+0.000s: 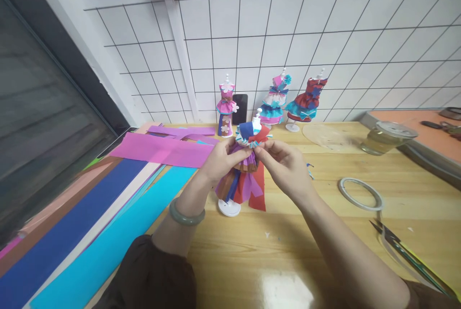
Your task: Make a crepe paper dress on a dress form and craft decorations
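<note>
Between my hands a small white dress-form stand [229, 207] leans to the right, dressed in a paper dress [230, 185] with strips of brown, blue, red and purple. Around its top runs a blue and white pleated paper ruffle [242, 139], with blue and red pieces above it. My left hand [225, 157] pinches the left side of the dress just below the ruffle. From the other side, my right hand [283, 162] pinches the ruffle's lower edge between thumb and index finger. A red strip [258, 198] hangs down at the right of the skirt.
Coloured crepe paper sheets [108, 232] spread over the table's left. Dressed miniature forms [275, 102] and a dark phone [239, 109] stand along the gridded wall. To the right lie a tape roll [361, 193], scissors [406, 251] and a lidded cup of liquid [385, 141].
</note>
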`<state>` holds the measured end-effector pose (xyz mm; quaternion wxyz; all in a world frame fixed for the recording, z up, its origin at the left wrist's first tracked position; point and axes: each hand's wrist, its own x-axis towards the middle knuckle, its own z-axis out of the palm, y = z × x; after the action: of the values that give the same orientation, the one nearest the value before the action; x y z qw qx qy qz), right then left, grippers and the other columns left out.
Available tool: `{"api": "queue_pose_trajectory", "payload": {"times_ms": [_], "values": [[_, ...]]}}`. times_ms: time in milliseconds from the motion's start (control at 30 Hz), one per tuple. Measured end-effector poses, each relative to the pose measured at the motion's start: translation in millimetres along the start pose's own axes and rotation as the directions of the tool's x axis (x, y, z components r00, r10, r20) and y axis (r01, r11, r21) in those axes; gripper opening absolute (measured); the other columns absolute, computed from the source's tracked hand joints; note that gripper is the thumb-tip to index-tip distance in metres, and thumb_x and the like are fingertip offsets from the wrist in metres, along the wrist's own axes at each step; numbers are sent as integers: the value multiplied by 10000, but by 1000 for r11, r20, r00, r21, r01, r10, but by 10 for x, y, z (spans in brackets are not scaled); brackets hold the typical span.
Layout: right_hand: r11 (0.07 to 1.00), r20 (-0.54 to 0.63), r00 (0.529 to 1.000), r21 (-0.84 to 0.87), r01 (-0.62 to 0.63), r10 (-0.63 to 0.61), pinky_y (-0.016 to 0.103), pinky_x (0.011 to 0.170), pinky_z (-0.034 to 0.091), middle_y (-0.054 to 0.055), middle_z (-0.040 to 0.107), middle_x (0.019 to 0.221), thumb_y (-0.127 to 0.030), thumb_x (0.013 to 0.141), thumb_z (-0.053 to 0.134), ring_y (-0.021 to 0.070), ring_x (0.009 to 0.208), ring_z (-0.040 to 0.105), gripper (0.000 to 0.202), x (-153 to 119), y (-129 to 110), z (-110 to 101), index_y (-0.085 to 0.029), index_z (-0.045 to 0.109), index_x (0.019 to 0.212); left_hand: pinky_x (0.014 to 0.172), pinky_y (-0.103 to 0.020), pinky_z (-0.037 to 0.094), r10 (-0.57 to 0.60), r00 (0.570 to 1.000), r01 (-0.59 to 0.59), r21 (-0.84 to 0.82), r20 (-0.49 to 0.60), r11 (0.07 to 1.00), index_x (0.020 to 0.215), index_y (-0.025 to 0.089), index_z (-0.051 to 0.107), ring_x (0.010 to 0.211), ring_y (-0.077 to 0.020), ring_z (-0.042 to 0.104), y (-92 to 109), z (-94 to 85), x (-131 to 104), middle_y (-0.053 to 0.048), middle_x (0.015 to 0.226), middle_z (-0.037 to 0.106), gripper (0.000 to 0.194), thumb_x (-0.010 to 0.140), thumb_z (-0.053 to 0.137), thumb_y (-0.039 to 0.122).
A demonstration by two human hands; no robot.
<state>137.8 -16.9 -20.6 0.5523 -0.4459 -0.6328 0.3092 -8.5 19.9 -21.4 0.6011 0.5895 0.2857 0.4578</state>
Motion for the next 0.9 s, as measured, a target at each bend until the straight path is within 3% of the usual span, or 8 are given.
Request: {"api": "queue_pose_trajectory", "payload": {"times_ms": [167,367,600,800,900], "values": [[996,35,999,85,-32,29,275,635,484,33,624,734,-332,773,583,152,677,585,161,-1,-21,4,-176,614,795,632,-280,503,-32,999,32,4,16,999,945,115,577,755,-182,619,-1,-12,9,-76,861,637,294,718,619,297],[994,-21,997,90,-66,69,253,556,452,22,616,678,-363,731,630,137,612,566,189,18,-10,-8,-177,604,718,726,-298,483,22,999,-25,128,27,991,960,123,568,862,-193,599,20,10,-28,-89,941,630,274,723,609,256],[999,-88,996,-28,-20,17,237,533,415,3,573,593,-377,757,601,115,557,523,247,28,46,-25,-167,577,628,761,-298,461,89,996,-91,242,21,966,941,124,562,896,-194,580,-4,37,-18,-83,953,620,230,725,589,199],[998,43,999,55,-24,22,279,665,480,44,641,757,-361,772,590,157,706,595,193,29,56,-27,-172,627,792,790,-315,458,79,997,-76,200,-9,977,992,123,552,919,-195,579,-7,3,-5,-98,1024,614,276,727,580,197],[999,13,999,24,-35,34,294,678,489,49,654,779,-359,739,628,173,731,604,199,25,67,-23,-176,633,817,795,-315,456,101,995,-99,203,0,974,979,123,557,928,-197,573,-2,5,-6,-95,1010,616,265,723,580,188]]}}
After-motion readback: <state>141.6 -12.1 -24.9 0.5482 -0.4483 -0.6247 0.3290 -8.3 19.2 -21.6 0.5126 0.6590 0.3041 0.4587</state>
